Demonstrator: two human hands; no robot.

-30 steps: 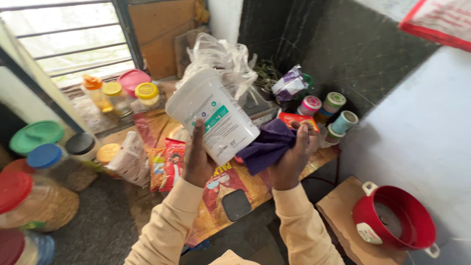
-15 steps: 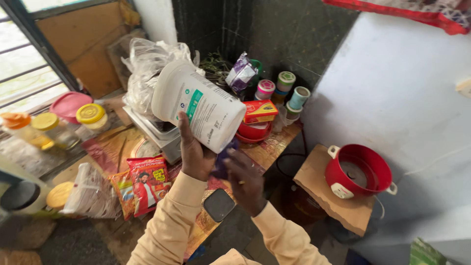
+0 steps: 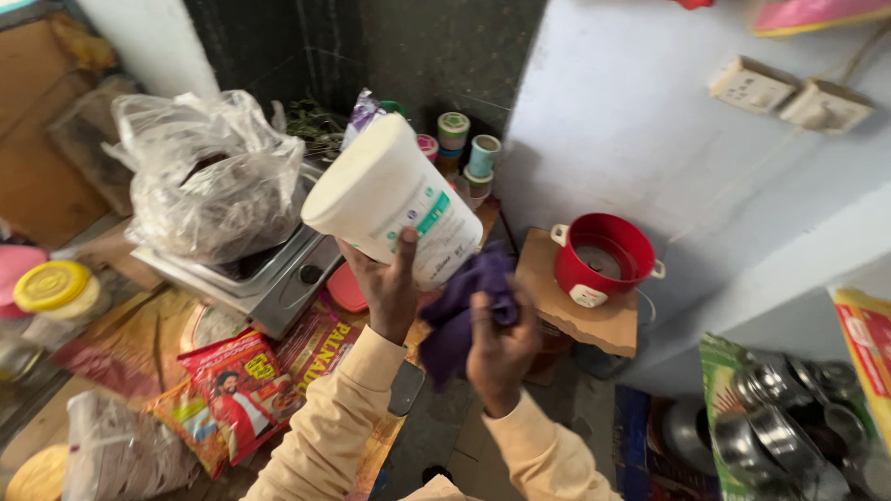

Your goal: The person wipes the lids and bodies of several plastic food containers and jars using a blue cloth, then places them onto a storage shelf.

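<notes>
Stove (image 3: 269, 278) sits below-left of your white jar (image 3: 394, 199), plastic bag (image 3: 209, 172) on top of it, snack packets (image 3: 232, 390) nearer you, red cooker (image 3: 603, 258) off to its right. Left hand (image 3: 390, 292) tilts the jar up, fingers wrapped around it; right hand (image 3: 499, 343) clenches a purple cloth (image 3: 464, 311) against its base.

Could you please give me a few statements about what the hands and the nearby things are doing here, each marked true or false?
1. The left hand holds up a white jar. True.
2. The right hand grips a yellow sponge. False: it grips a purple cloth.
3. The red pot sits on a wooden board. True.
4. The clear plastic bag lies on the floor. False: it rests on top of the metal stove.
5. The jar's lid is off. False: it looks closed.
</notes>
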